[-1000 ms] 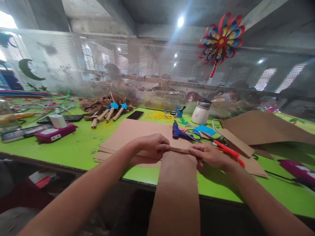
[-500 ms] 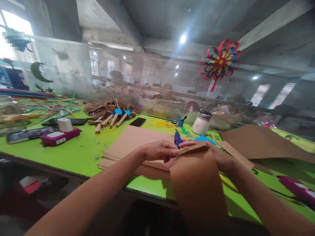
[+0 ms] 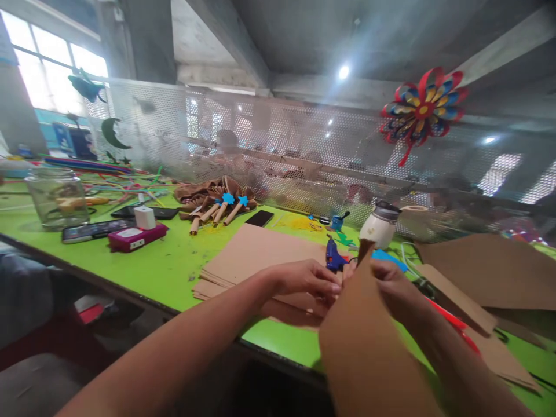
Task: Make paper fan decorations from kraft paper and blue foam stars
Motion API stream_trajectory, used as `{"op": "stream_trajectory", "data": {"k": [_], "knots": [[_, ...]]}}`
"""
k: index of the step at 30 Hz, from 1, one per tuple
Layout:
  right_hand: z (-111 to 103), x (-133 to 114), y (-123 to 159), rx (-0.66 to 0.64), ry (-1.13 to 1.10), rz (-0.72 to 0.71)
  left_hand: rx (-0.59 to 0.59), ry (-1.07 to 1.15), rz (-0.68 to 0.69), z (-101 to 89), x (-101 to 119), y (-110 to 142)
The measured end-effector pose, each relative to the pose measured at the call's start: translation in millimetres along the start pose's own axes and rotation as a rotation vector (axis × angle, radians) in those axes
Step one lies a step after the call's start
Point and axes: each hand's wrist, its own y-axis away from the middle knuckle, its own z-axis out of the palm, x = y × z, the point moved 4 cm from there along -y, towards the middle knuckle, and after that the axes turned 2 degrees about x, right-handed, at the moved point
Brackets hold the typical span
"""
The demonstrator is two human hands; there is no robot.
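A long sheet of brown kraft paper [image 3: 369, 347] stands tilted between my hands, and its lower end hangs past the table's front edge. My right hand [image 3: 391, 281] is closed on its upper right side, with some fingers hidden behind the sheet. At the left edge, the bent fingers of my left hand [image 3: 313, 281] pinch the paper; the fingertips are partly covered. Under and behind my left hand lies a stack of brown paper sheets [image 3: 260, 249]. Just beyond the hands is a blue glue gun [image 3: 333, 255].
Red-handled scissors [image 3: 454, 321] and folded brown paper [image 3: 460, 295] lie to the right. A white bottle [image 3: 379, 226] stands behind. At left are a glass jar [image 3: 56, 200], a purple power strip [image 3: 136, 236], a phone [image 3: 93, 230] and paper crafts with blue stars [image 3: 228, 200].
The folded strip along the sheet's top was level and is now turned steeply, its edge facing me. My right hand has turned with it. The view has swung left.
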Motion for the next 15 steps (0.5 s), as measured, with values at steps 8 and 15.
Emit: {"op": "stream_trajectory", "data": {"k": [8, 15], "knots": [[4, 17, -5, -0.368, 0.349, 0.082, 0.391, -0.287, 0.008, -23.6, 4, -7], [8, 36, -17, -0.305, 0.436, 0.089, 0.223, -0.508, -0.029, -7.8, -7, -9]]}}
